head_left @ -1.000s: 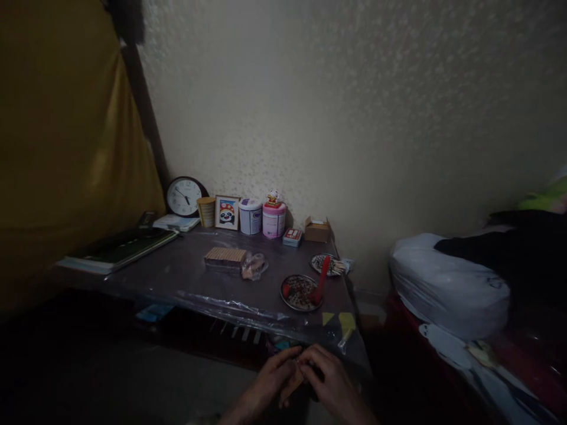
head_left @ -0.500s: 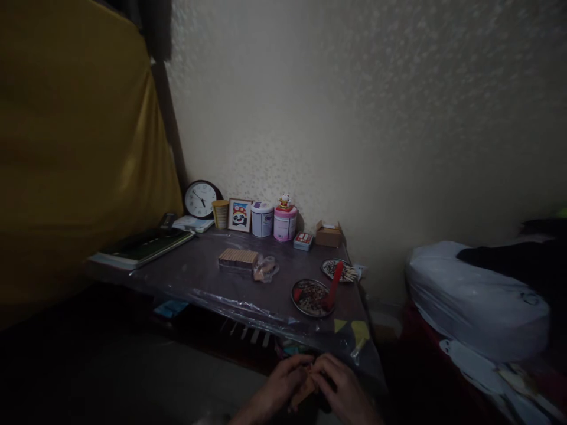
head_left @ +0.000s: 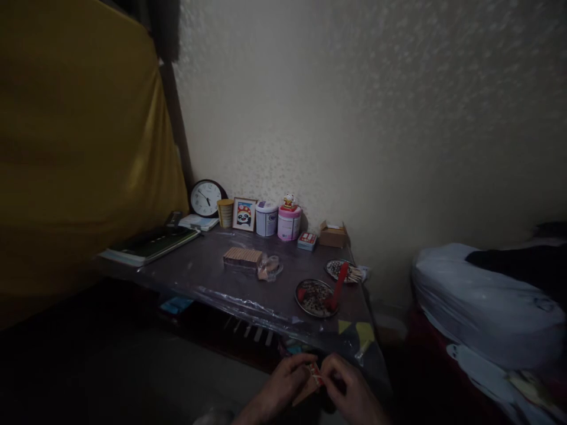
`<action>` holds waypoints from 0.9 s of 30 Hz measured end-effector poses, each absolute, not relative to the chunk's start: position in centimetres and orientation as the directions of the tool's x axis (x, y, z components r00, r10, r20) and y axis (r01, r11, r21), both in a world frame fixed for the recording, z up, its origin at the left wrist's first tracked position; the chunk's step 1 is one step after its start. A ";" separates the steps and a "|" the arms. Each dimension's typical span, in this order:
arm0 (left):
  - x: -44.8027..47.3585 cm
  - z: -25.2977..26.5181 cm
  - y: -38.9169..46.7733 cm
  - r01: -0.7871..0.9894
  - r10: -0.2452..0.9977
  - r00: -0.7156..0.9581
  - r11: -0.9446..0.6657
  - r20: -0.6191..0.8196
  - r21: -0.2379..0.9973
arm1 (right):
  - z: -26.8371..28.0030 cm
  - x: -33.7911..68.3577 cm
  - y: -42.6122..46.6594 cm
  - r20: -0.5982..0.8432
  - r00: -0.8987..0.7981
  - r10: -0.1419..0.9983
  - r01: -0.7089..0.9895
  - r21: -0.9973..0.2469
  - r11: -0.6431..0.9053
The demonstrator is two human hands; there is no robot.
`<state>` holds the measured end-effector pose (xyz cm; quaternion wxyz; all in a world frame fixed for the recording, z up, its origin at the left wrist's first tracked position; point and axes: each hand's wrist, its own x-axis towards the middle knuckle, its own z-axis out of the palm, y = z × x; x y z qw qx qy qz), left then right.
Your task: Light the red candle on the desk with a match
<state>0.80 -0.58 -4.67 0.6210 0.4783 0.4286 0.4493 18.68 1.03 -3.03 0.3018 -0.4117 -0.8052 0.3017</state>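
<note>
At the bottom of the head view, just in front of the table's near edge, my left hand is closed around a small tan cardboard box with a red-and-white printed face. My right hand pinches at the box's right side, thumb and fingertips together. Fingers cover part of the box, and the dim light hides what the right fingertips grip. Closest on the table is a round metal plate of dark and pale bits with a red scoop-like tool.
A second plate holds pale sticks. A row of small tan boxes sits beside a clear plastic bag. Along the wall stand a clock, a framed panda picture, two tins and a cardboard box.
My right hand has shifted slightly right, away from the left. The box's red-and-white face now shows between my hands. The view has turned a little left.
</note>
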 end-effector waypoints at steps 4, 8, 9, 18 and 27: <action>0.7 -4.4 -0.6 -0.159 0.973 0.214 0.120 -0.084 0.980 | -3.1 18.9 1.3 0.266 -0.457 0.849 0.471 -0.736 0.485; 0.6 -4.0 -0.6 -0.194 0.982 0.180 0.095 -0.060 0.976 | -2.9 19.3 1.7 0.308 -0.462 0.832 0.476 -0.705 0.526; 0.5 -3.9 -0.5 -0.204 0.984 0.168 0.091 -0.057 0.975 | -2.9 19.4 1.7 0.315 -0.459 0.831 0.481 -0.698 0.531; -0.1 -3.7 -0.1 -0.366 0.985 0.095 0.171 -0.146 0.915 | -2.3 19.5 1.7 0.363 -0.291 0.885 0.532 -0.708 0.465; -0.1 -3.4 -0.4 -0.451 0.988 0.048 0.153 -0.147 0.879 | -2.1 15.9 -0.8 0.452 -0.321 0.832 0.380 -0.744 0.550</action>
